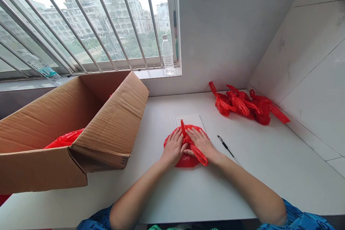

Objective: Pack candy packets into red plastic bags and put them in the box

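Note:
A red plastic bag (187, 161), its handles knotted on top, lies on the white table in front of me. Fingers stretched out, my left hand (174, 147) rests flat on the bag's left side. My right hand (201, 143) lies spread on its right side, by the knot. One handle loop sticks up between the hands and another points toward the front right. What the bag contains is hidden. Behind it, a flat white notepad or sheet (191, 119) is partly covered by the bag.
An open cardboard box (107, 125) with red plastic inside stands at left. Several knotted red bags (242, 104) sit at the back right. A black pen (225, 146) lies right of my hands. Clear bottles stand and lean by the barred window, one upright bottle (167, 55) on the sill.

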Available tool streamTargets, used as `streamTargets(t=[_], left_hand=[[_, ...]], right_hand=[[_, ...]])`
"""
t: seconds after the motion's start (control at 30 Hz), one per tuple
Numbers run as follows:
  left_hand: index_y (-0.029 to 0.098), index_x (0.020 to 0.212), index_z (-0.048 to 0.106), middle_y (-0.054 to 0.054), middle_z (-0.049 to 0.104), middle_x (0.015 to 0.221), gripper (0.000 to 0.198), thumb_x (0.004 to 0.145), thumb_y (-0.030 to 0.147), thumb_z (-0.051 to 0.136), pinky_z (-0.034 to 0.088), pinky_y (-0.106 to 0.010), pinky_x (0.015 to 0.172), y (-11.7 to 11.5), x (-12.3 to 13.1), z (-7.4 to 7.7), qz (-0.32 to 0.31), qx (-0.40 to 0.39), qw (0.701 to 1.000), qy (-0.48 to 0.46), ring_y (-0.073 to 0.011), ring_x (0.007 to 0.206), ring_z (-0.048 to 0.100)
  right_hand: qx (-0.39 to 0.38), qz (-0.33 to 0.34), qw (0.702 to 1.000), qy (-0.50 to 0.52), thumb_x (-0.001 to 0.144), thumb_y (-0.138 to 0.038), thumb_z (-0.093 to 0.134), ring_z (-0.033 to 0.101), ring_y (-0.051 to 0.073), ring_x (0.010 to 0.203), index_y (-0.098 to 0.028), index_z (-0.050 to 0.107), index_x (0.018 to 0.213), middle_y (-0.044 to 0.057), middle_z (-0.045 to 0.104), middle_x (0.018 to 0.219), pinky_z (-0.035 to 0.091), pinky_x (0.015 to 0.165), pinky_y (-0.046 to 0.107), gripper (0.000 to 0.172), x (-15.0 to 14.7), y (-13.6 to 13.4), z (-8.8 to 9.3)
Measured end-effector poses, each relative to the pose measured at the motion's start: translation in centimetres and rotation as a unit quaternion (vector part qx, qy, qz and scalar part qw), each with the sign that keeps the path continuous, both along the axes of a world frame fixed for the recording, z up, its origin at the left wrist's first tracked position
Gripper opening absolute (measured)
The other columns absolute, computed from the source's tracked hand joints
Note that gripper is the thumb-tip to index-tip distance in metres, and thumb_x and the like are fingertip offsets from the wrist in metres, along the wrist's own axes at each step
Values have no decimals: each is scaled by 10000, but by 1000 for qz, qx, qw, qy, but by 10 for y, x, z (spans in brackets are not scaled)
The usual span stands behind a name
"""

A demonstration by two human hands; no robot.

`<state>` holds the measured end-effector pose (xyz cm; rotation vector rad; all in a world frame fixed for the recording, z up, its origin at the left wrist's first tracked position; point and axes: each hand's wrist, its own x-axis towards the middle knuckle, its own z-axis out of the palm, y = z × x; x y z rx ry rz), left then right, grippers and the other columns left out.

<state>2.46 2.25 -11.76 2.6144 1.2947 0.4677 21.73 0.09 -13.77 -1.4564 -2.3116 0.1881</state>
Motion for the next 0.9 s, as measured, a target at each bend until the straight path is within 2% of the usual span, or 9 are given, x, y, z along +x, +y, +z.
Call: streamTargets(t=[0.13,0.23,0.33,0.43,0.57,0.63,0.73,0.83,0.9], left_hand=[[185,1425,472,-102,458,1525,458,1005,360,424,251,-504,1225,4,0,1,-9,-16,999,-29,-269,1482,307],[212,1328,570,-94,517,1464,389,997,374,445,329,-483,1185,5,-3,9,-26,-40,995,-91,-269,1413,410],[234,1227,634,-91,568,1378,333,1003,374,431,434,-414,1092,0,-9,30,-50,-70,985,-152,-241,1271,537],[234,1150,635,-78,643,1185,312,969,451,502,506,-362,922,-15,-17,63,-69,-95,984,-133,-220,1055,615],[221,1078,580,-35,658,988,550,725,603,758,483,-335,786,-41,-18,110,-48,-74,995,-57,-215,872,604],[206,953,565,-9,654,883,534,677,602,793,449,-310,721,-53,-17,130,-39,-55,997,-31,-188,771,583],[195,828,544,36,598,716,379,816,543,695,361,-253,581,-70,-26,161,-33,-64,997,-35,-120,612,493],[177,779,574,46,534,634,319,882,473,631,356,-217,539,-89,-54,202,-17,-90,991,-101,-90,571,450],[164,794,610,22,564,682,314,892,463,610,398,-201,534,-100,-81,233,47,-77,977,-195,-93,599,489]], right_hand=[[3,-9,1000,11,930,-639,463,306,333,1476,-138,349,1530,157,400,1564,231,1208,558,790,-2,-1,2],[27,14,999,43,920,-569,552,398,326,1419,-126,403,1490,172,487,1497,316,1166,529,738,3,-2,11],[74,40,993,86,950,-359,575,583,267,1216,-183,586,1307,125,653,1291,429,1046,446,398,11,-7,31],[89,40,987,128,943,-207,534,643,182,823,-213,680,939,43,715,897,477,790,328,146,14,-18,61],[71,56,965,247,903,-331,613,495,136,586,-204,581,678,-3,577,649,381,539,254,259,-3,-38,105],[61,82,947,303,904,-383,630,502,138,585,-205,591,661,-7,568,619,395,545,259,305,-15,-49,124],[41,141,921,361,936,-393,601,577,154,653,-209,663,756,10,646,692,454,613,279,265,-26,-63,145],[20,179,909,375,976,-381,540,599,157,695,-214,667,810,18,662,756,475,653,292,267,-23,-72,152],[3,173,915,366,991,-367,517,598,153,700,-212,653,800,18,652,759,474,655,287,281,-18,-73,149]])
